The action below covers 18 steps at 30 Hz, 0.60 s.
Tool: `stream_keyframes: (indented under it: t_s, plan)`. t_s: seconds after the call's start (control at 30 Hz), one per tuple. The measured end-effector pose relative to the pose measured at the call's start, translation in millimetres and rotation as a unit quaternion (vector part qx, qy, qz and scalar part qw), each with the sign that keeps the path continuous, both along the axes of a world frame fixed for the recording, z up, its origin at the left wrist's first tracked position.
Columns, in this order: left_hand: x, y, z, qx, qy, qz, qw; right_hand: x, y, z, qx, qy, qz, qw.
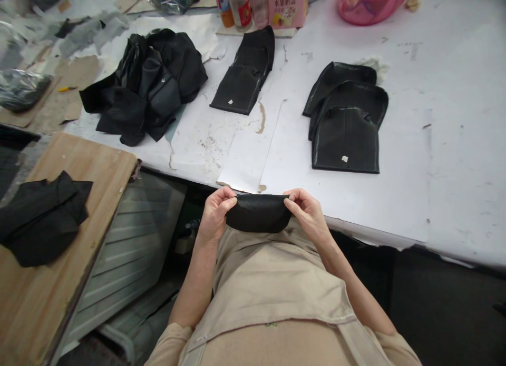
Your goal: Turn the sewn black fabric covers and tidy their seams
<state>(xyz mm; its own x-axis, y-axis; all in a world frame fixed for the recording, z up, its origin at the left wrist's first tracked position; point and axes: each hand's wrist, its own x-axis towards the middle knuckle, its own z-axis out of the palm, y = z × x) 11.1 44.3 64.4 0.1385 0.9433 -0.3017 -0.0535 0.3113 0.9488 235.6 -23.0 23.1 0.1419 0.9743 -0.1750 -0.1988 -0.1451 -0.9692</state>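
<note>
black panel stretched between two hands, just by the near edge of the table.
left grip and right grip pinch its upper corners; pink box reads "milk cover".

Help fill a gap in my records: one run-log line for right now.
left hand: pinches black panel | right hand: pinches same panel | white tabletop: crumpled black pile, pink basket
</note>
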Motion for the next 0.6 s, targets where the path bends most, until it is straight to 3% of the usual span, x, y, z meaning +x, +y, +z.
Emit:
stream_keyframes:
  t_s: [0.27,0.43,0.5,0.6]
  plan:
    - [-2,-1,-3.2,0.005,0.011,0.008,1.0,-6,1,-1.9,0.009,-0.008,-0.029,0.999]
    - [-13,0,10.2,0.027,0.073,-0.082,0.994,-9,5,4.4,0.025,-0.032,-0.021,0.999]
    - [-14,1,23.4,0.08,0.172,-0.152,0.97,-14,8,10.1,0.038,-0.07,0.004,0.997]
    - [-8,1,40.7,0.209,0.362,-0.259,0.871,-24,14,19.4,0.079,-0.134,0.059,0.986]
